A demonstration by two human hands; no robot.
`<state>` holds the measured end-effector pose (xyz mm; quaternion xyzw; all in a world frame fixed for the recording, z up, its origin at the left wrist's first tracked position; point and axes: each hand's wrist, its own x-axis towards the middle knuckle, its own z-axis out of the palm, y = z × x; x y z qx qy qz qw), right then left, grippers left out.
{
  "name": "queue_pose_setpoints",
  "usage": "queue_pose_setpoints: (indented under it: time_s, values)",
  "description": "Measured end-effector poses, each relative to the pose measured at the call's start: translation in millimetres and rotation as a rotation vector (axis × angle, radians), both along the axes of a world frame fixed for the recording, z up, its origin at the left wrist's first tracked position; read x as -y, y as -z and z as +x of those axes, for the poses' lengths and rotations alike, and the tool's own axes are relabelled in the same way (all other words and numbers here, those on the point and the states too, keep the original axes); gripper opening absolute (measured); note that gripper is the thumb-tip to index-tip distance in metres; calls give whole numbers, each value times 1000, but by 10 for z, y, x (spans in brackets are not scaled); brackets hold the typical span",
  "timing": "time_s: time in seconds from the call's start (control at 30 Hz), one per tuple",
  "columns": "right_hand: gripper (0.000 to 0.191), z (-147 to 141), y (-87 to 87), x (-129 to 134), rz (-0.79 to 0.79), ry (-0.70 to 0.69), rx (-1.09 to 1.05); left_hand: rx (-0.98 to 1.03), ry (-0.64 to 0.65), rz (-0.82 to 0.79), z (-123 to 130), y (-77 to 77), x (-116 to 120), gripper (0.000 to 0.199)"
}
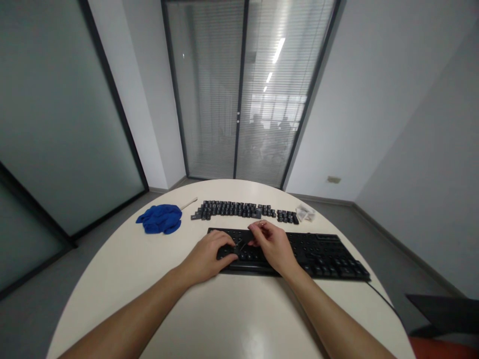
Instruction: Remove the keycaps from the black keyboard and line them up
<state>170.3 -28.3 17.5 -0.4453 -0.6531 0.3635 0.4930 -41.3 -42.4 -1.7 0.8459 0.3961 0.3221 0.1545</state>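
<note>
A black keyboard [325, 254] lies across the table, and many of its keys are off in the left and middle parts. My left hand [207, 255] rests at its left end, thumb and forefinger apart over the key area, with nothing seen between them. Pinched in my right hand [273, 244] is a keycap puller [245, 238], dark with thin wire prongs that point down at the keys beside my left fingertips. Whether the prongs grip a key is too small to tell. Behind the keyboard, loose black keycaps [232, 209] stand in rows.
A crumpled blue cloth [160, 219] lies at the left, with a thin white stick [189, 203] beside it. A clear plastic piece [306, 213] sits behind the keyboard at the right. The keyboard's cable [383, 300] runs over the right edge of the round table [224, 319].
</note>
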Motion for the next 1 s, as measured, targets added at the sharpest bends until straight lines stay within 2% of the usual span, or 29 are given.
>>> queue_pose_setpoints:
  time_s: [0.3, 0.63, 0.8, 0.9, 1.0]
  values:
    - [28, -32, 22, 35, 28, -62, -15, 116, -72, -84, 28, 49, -10, 15]
    - [36, -55, 33, 10, -20, -70, -95, 192, 19, -229, 19, 41, -22, 20]
    - [34, -63, 49, 9, -48, -69, -118, 291, 57, -326, 26, 45, -24, 39]
    - [35, -56, 66, -2, -55, -45, -112, 282, 68, -311, 17, 61, -27, 40]
    - [37, -50, 87, -26, -79, -24, -120, 211, 47, -220, 5, 49, -22, 32]
